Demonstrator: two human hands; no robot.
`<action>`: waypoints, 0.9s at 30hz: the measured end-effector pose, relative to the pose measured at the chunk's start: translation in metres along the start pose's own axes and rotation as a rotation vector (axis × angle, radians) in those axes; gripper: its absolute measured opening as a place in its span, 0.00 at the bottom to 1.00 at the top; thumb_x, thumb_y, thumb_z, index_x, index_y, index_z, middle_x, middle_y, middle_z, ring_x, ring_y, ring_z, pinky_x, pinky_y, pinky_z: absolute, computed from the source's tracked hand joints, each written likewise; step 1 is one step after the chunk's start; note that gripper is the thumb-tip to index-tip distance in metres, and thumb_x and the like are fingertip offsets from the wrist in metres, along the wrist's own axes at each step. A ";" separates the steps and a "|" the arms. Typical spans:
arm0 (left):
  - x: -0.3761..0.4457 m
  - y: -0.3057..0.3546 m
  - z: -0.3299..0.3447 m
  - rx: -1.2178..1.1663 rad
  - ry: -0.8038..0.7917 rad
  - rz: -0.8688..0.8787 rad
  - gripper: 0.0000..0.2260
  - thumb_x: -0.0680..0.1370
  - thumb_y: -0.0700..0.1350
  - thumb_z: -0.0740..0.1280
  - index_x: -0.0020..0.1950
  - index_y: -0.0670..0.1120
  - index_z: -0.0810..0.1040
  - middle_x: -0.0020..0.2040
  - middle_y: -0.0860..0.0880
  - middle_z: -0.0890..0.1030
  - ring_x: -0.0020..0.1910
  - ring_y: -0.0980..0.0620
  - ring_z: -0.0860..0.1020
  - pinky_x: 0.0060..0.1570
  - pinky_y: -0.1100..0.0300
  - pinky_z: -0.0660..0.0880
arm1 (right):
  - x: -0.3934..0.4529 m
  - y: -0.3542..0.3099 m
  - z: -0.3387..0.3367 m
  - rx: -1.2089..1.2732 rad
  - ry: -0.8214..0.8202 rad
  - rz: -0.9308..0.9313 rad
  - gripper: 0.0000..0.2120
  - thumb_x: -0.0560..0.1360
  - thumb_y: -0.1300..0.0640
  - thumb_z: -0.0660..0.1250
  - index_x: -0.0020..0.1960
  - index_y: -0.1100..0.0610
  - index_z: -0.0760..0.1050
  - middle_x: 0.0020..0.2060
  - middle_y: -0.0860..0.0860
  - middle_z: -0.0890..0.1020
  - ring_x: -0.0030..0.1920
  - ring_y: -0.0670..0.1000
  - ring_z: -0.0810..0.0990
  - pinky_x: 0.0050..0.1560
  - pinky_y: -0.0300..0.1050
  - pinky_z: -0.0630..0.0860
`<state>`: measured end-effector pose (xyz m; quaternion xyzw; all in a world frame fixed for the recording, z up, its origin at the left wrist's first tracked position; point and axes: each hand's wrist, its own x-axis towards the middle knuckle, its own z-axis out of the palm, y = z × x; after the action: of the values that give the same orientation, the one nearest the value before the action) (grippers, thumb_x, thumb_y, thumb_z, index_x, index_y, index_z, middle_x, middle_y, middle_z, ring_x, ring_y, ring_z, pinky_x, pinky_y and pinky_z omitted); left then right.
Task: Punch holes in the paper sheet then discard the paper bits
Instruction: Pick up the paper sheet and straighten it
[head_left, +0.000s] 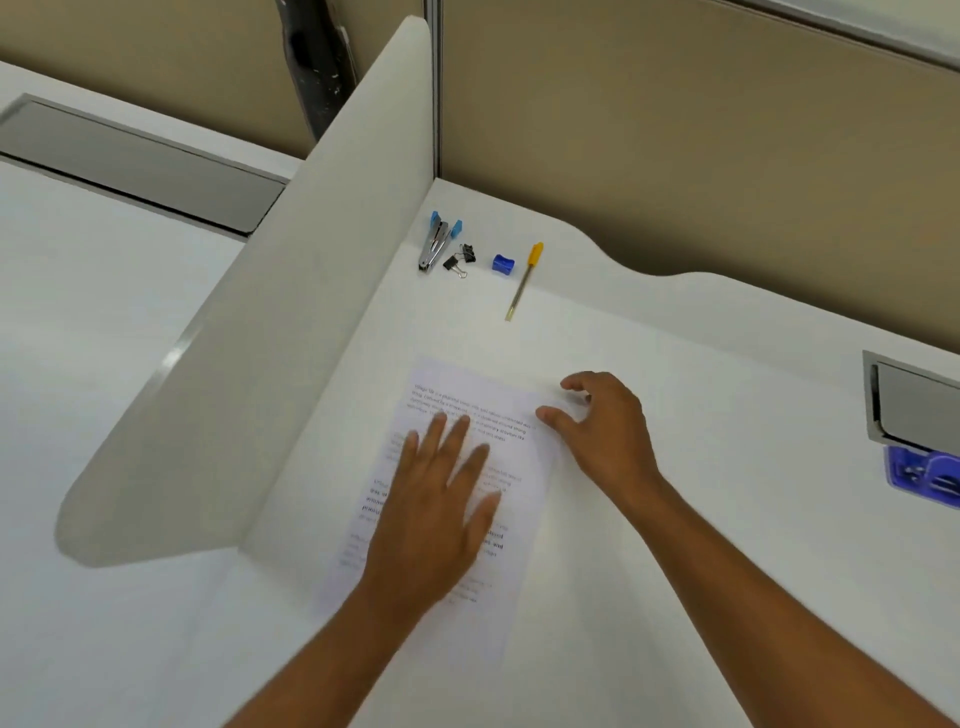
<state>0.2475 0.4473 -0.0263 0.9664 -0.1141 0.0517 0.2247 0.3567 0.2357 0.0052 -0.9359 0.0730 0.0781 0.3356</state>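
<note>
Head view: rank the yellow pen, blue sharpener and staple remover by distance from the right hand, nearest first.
From the right hand:
1. Yellow pen, straight beyond the hand.
2. Blue sharpener, just left of the pen.
3. Staple remover, farthest left, by the divider.

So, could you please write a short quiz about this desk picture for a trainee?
1. True or false: the left hand lies flat on the paper sheet.
2. Which item lies nearest the divider? A) pen B) stapler C) sharpener
3. Fill in: the blue hole punch sits at the desk's ___ edge.

Key: 1 true. 2 B. 3 right. The right hand rests open at the sheet's far right corner, holding nothing.
</note>
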 end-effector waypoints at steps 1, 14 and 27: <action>-0.017 0.003 0.003 0.002 -0.062 0.014 0.26 0.87 0.58 0.59 0.80 0.44 0.74 0.85 0.41 0.65 0.86 0.40 0.59 0.82 0.36 0.60 | -0.007 0.003 0.002 -0.003 -0.006 0.002 0.22 0.73 0.47 0.78 0.64 0.53 0.79 0.63 0.49 0.80 0.62 0.52 0.79 0.64 0.51 0.77; -0.052 -0.008 0.020 0.146 -0.250 0.143 0.36 0.85 0.70 0.52 0.88 0.52 0.56 0.89 0.49 0.52 0.88 0.45 0.48 0.83 0.35 0.52 | -0.019 0.004 0.016 -0.218 -0.072 -0.066 0.33 0.73 0.47 0.78 0.74 0.55 0.71 0.68 0.53 0.77 0.69 0.58 0.70 0.65 0.52 0.72; -0.054 -0.014 0.031 0.157 -0.205 0.168 0.36 0.85 0.69 0.55 0.88 0.52 0.56 0.89 0.49 0.53 0.88 0.45 0.48 0.83 0.35 0.52 | 0.028 -0.033 -0.003 -0.085 -0.337 0.173 0.26 0.66 0.38 0.81 0.47 0.57 0.77 0.45 0.52 0.81 0.50 0.54 0.80 0.53 0.51 0.76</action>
<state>0.2000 0.4568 -0.0681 0.9682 -0.2124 -0.0197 0.1306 0.3906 0.2571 0.0221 -0.9131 0.0927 0.2654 0.2955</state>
